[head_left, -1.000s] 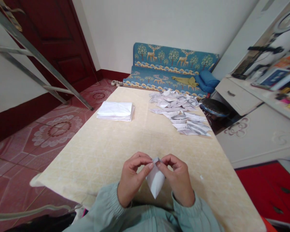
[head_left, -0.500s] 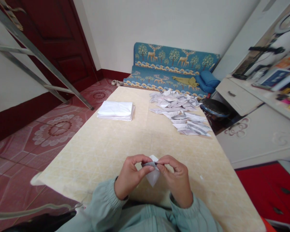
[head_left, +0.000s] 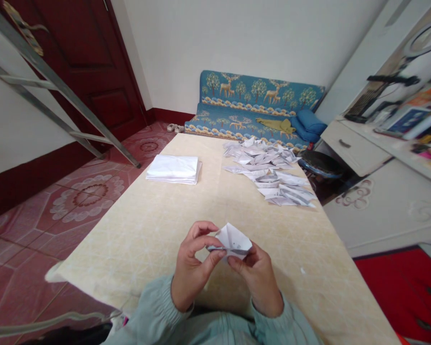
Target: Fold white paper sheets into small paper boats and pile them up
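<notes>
A folded sheet of white paper (head_left: 233, 238) is held between my two hands above the near part of the table, its upper flap spread upward to a point. My left hand (head_left: 197, 263) pinches its left side between thumb and fingers. On the right edge, my right hand (head_left: 256, 273) grips the paper with the thumb in front; its other fingers are partly hidden behind. Farther off to the right lies a loose heap of folded papers (head_left: 269, 165). A stack of flat white sheets (head_left: 173, 168) rests at the far left of the table.
The table (head_left: 136, 239) has a pale yellow cloth. A blue patterned sofa (head_left: 244, 105) stands beyond it. To the left is a metal ladder (head_left: 64, 91) before a dark red door (head_left: 89, 43). On the right are a white cabinet (head_left: 377, 191) and a round black stool (head_left: 321, 164).
The folded paper has gone from a narrow, closed shape to a wider one with its flap raised. My right hand has shifted slightly down and now holds its right edge.
</notes>
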The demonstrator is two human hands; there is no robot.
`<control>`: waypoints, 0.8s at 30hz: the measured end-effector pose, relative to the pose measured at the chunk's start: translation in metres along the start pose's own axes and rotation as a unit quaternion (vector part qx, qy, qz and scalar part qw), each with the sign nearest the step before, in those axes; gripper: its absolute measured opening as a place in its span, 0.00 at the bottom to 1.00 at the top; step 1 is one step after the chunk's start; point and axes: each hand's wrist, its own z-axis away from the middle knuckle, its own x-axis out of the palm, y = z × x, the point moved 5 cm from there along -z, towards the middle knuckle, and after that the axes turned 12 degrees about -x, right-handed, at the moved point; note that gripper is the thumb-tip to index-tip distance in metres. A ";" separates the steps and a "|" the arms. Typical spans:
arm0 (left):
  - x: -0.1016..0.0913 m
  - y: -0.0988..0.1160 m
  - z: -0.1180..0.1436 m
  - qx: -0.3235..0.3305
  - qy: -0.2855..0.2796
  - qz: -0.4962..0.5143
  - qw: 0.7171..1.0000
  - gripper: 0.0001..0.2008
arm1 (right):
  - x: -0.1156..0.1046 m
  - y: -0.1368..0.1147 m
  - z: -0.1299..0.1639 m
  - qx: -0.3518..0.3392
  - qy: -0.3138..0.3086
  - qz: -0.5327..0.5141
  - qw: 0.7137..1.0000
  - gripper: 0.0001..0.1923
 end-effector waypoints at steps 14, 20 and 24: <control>0.004 -0.029 -0.004 -0.184 -0.014 0.099 0.978 0.06 | -0.002 -0.007 0.004 -0.034 -0.012 0.100 0.994 0.12; 0.003 -0.037 -0.003 -0.229 -0.004 0.152 0.962 0.08 | -0.010 -0.016 0.002 -0.058 0.021 0.167 0.984 0.08; 0.004 -0.036 -0.005 -0.237 -0.022 0.146 0.960 0.08 | -0.007 -0.016 -0.002 -0.049 -0.027 0.178 0.982 0.10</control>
